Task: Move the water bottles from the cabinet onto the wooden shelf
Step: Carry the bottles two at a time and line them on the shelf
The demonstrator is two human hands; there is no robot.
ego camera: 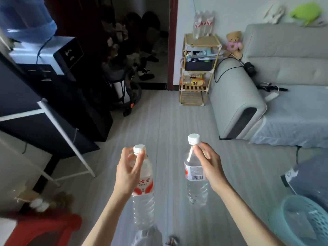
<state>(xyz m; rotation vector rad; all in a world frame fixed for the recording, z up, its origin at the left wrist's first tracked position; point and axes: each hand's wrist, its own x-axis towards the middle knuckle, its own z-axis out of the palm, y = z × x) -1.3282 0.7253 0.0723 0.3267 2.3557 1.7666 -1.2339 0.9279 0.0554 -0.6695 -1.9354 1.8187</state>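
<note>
Each hand pinches a water bottle by the neck so it hangs upright for carrying: the left hand (128,167) grips the left bottle (142,192), the right hand (206,164) the right bottle (195,176). Ahead on the grey floor (159,121), beside the sofa (266,77), the wooden shelf (199,68) already bears bottles (202,25) on top.

Two water bottles (142,185) (195,173) in hand, three more bottles (202,25) atop one wooden shelf (198,68).
</note>
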